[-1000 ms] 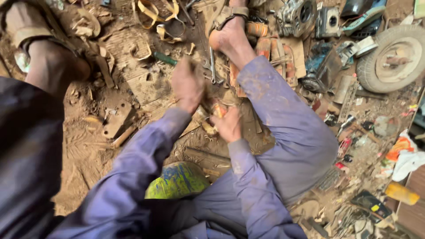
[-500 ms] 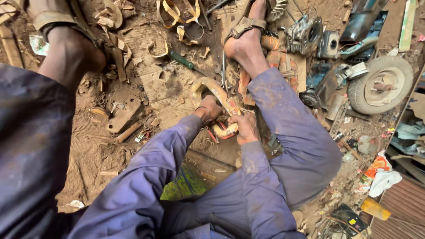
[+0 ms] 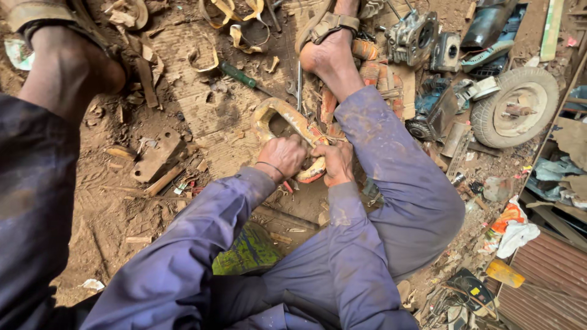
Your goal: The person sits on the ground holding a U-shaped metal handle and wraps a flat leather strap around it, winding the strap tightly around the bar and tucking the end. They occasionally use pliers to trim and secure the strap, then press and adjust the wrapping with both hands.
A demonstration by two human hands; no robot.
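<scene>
I sit on dirt ground with both legs spread, in purple work clothes. My left hand (image 3: 282, 156) and my right hand (image 3: 334, 162) both grip a muddy tan ring-shaped part (image 3: 278, 113) with an orange-red edge, held between my knees. The loop of the part rises above my left hand. My right foot in a sandal (image 3: 330, 43) rests just beyond it, my left foot (image 3: 58, 58) at the upper left.
A green-handled screwdriver (image 3: 241, 76) lies on the dirt past the part. Engine pieces (image 3: 416, 36), a small wheel (image 3: 516, 107), scrap strips (image 3: 235, 18) and metal plates (image 3: 156, 156) are scattered around. A green-yellow object (image 3: 247, 253) lies under my arms.
My left hand came back from the ground ahead and both hands closed on the ring-shaped part, which now sits higher and nearer my right knee. The camera view shifted slightly.
</scene>
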